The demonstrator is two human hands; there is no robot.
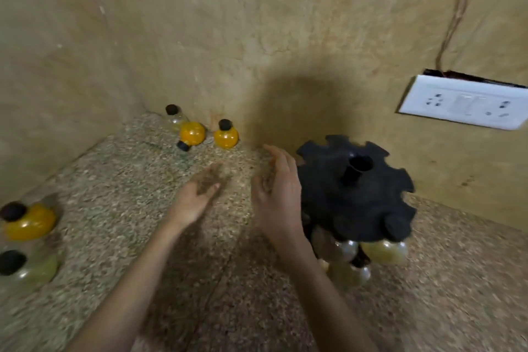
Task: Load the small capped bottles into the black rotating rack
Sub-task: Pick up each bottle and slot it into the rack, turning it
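Both hands empty: right hand (275, 197) spread just beside the black rack (354, 188), left hand (197, 198) open, blurred, possibly flat, farther off.

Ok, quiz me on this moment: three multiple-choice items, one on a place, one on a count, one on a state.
1. Where is the black notched rotating rack?
A. right of both hands
B. far left edge
C. between the hands

2. How many round orange-filled bottles with black caps stand loose on the speckled stone counter?
A. one
B. three
C. six

3. What is the left hand holding?
A. a bottle
B. a cap
C. nothing

Answers:
1 A: the rack sits just past the right hand.
2 B: two by the back corner, one at the left edge; the other loose bottles look clear or pale.
3 C: its blurred palm shows open and bare.
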